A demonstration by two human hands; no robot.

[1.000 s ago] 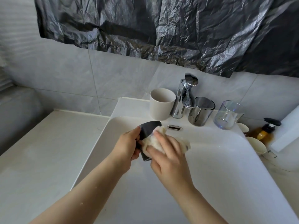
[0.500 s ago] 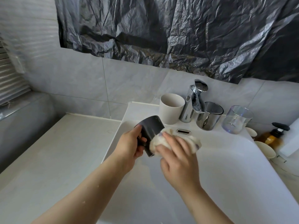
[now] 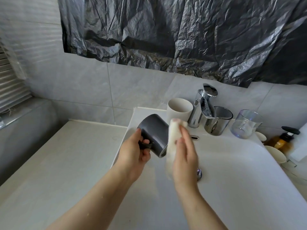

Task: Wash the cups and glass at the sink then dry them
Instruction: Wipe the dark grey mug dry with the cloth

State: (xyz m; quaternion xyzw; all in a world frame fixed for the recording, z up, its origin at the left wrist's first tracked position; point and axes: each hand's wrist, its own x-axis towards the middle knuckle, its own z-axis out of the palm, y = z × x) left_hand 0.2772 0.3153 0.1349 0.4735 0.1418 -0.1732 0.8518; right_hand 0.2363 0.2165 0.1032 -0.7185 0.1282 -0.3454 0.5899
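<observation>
Holding the dark mug (image 3: pixel 153 132) tipped on its side above the left edge of the sink (image 3: pixel 235 165), the left hand (image 3: pixel 134 152) is curling round the handle with the mug's mouth facing down towards the right. The right hand (image 3: pixel 185 155) is laying flat, straight fingers against a pale cloth (image 3: pixel 172 145), pressing it onto the mug's wall and rim. Whether the thumb is pinching the cloth behind is not clear. So the two hands are working close together, one on each side of the mug.

With no water visibly running from the tap (image 3: pixel 205 105), this is looking like the wiping step on the first piece. Along the back ledge the cream cup (image 3: pixel 179 110), the steel cup (image 3: pixel 217 121) and the glass (image 3: pixel 245 124) are standing upright, waiting. Next, the person is probably needing to turn the mug to reach inside, then set it down on the table (image 3: pixel 66 163) and pick up another.
</observation>
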